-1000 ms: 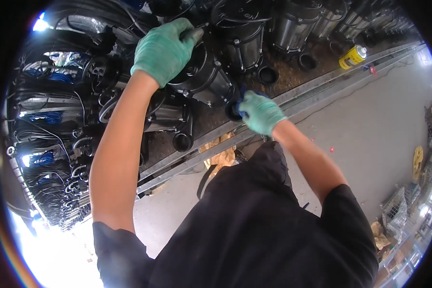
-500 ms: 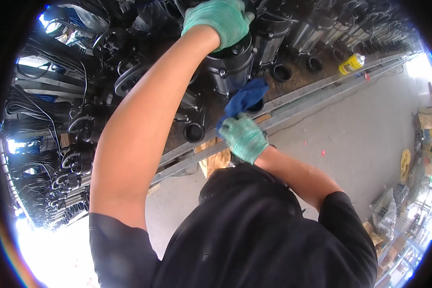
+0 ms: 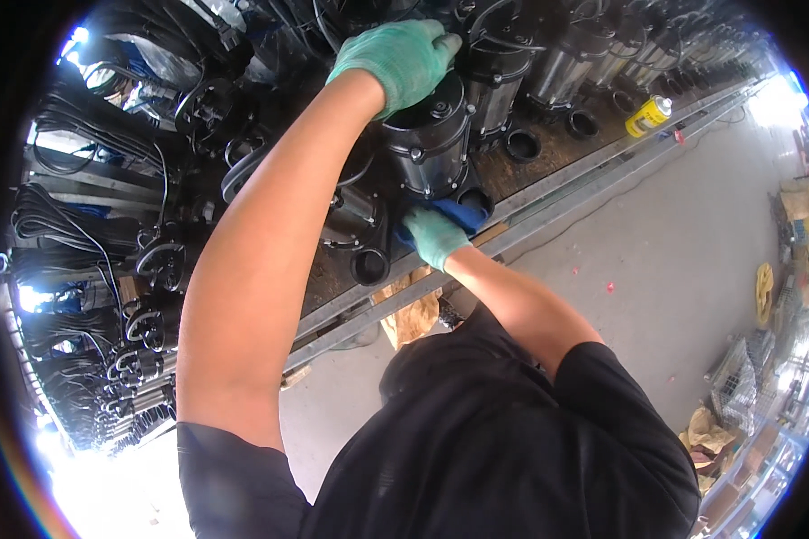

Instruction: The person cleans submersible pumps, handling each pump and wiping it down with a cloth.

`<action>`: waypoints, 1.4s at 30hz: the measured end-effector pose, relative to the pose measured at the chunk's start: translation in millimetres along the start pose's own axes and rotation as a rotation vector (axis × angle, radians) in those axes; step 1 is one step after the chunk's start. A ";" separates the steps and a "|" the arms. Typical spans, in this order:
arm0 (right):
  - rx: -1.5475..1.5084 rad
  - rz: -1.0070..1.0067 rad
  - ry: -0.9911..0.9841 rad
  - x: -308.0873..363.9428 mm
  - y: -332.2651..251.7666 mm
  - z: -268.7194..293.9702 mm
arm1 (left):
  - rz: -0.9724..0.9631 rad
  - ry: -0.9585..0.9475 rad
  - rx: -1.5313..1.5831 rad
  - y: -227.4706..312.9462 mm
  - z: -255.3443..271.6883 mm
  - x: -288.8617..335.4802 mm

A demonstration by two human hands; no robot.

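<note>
Both my hands wear green knit gloves. My left hand (image 3: 400, 63) is closed over the top edge of a pump-like machine (image 3: 429, 153), which has a black cap and a shiny cylindrical body. What its fingers grip up there is mostly hidden. Down at the foot of the same machine, my right hand (image 3: 434, 237) holds a blue cloth (image 3: 463, 214) bunched under its fingers. The cloth lies against the base, beside the round black outlet (image 3: 473, 199).
Similar machines (image 3: 562, 67) stand in a row along a metal-edged bench (image 3: 548, 184). Coiled black cables (image 3: 72, 216) hang at the left. A yellow spray can (image 3: 649, 117) is near the bench edge, right. Brown paper (image 3: 413, 316) shows below the bench.
My right hand has pushed the cloth lower and inward against the machine's base, where before it rose up the front. My left hand stays at the top; the view has shifted slightly.
</note>
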State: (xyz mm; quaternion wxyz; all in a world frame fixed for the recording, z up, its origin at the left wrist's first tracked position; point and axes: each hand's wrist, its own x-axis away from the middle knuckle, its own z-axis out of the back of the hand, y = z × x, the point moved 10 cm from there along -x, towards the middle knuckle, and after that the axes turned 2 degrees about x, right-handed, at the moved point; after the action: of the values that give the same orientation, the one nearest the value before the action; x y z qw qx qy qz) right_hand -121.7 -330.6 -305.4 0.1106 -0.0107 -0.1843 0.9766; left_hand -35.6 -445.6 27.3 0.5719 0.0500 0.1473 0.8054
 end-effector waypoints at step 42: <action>0.341 0.088 0.256 4.6 -30.1 365.2 | -0.109 0.031 0.429 -5.6 12.1 6.3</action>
State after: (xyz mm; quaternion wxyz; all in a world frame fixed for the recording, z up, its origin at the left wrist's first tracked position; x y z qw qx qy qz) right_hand -142.3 -432.9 46.0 0.0908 -0.1238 -0.0002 0.9881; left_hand -29.7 -435.8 36.5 0.5887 0.1499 0.3268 0.7240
